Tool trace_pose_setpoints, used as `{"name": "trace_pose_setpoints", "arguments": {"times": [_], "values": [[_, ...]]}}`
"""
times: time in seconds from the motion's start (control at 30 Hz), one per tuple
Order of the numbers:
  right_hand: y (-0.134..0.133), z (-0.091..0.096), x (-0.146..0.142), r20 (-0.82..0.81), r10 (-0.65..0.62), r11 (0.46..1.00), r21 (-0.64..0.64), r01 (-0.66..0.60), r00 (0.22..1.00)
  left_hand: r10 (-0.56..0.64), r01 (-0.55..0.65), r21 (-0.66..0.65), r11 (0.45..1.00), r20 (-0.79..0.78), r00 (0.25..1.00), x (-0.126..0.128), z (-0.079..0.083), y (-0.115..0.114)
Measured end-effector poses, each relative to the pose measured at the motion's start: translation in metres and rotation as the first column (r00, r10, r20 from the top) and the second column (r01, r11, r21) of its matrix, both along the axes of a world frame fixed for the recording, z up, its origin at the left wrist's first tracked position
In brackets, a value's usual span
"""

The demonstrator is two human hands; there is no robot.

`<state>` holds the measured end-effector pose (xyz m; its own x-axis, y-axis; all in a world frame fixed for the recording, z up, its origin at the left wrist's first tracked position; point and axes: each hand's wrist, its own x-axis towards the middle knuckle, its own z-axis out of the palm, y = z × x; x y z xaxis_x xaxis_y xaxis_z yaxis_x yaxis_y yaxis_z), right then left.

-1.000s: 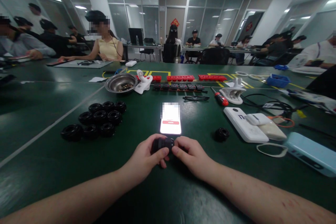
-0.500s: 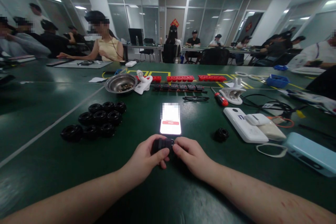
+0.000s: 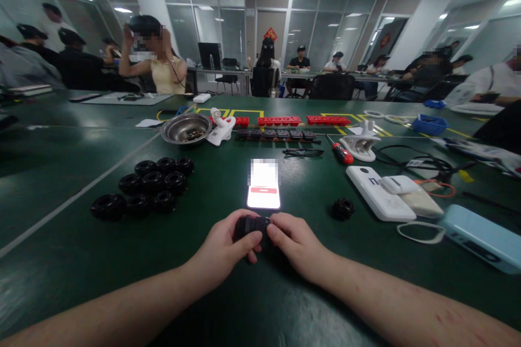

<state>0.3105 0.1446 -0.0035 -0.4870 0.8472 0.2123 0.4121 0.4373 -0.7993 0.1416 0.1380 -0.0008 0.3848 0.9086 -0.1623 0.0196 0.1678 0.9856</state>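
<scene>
A small black wheel (image 3: 252,224) is gripped just above the green table (image 3: 61,260), clamped from both sides by the closed fingers of the left hand (image 3: 226,246) and the right hand (image 3: 295,244). A lit phone (image 3: 264,191) is seen lying just beyond at twelve o'clock. A cluster of black wheels (image 3: 146,187) is laid out at ten o'clock, and a lone wheel (image 3: 343,207) at two o'clock.

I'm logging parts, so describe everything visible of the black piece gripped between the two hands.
The black piece is small, rounded and matte, rubbery-looking like the wheels heaped at left. Only its top and front show. The left hand wraps its left side, the right hand pinches its right end. It sits low by the green table, just before the lit phone.
</scene>
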Motion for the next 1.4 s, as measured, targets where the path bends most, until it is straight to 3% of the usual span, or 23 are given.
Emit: {"name": "trace_pose_setpoints", "arguments": {"times": [0.23, 0.5, 0.73, 0.9, 1.07, 1.2, 1.4], "values": [[-0.0007, -0.0002, 0.0003, -0.093, -0.008, 0.996, -0.088, 0.0, 0.996, 0.029, -0.029, 0.007, 1.0, 0.001, 1.0, -0.0009, -0.0024, 0.0007], [0.0002, -0.0008, -0.0001, -0.024, -0.009, 1.0, -0.004, 0.009, 1.0, 0.03, -0.03, -0.019, 0.999, 0.007, 1.0, 0.0001, 0.0009, 0.0], [-0.0008, -0.0006, -0.0006, -0.063, 0.012, 0.997, -0.076, -0.017, 0.998, 0.022, -0.022, -0.002, 1.0, -0.027, 0.999, -0.0016, 0.0012, 0.0002], [-0.0014, 0.0008, -0.0001, -0.093, 0.045, 0.997, -0.051, -0.05, 0.995, 0.0, 0.0, -0.005, 1.0, -0.012, 1.0, -0.0017, -0.0013, -0.0002], [0.0006, 0.0006, -0.0011, -0.018, -0.001, 0.999, -0.054, 0.0, 1.0, -0.019, 0.019, -0.006, 1.0, -0.018, 1.0, -0.0017, -0.0053, 0.0003], [-0.001, 0.0, -0.0017, -0.061, -0.018, 0.995, -0.103, 0.011, 0.998, -0.017, 0.017, 0.008, 1.0, -0.01, 1.0, -0.0019, -0.0049, 0.0015], [-0.0027, -0.0005, -0.0004, -0.074, -0.004, 0.999, -0.035, 0.001, 0.997, 0.017, -0.017, 0.012, 1.0, 0.002, 1.0, -0.0015, -0.0017, -0.0005]]}}
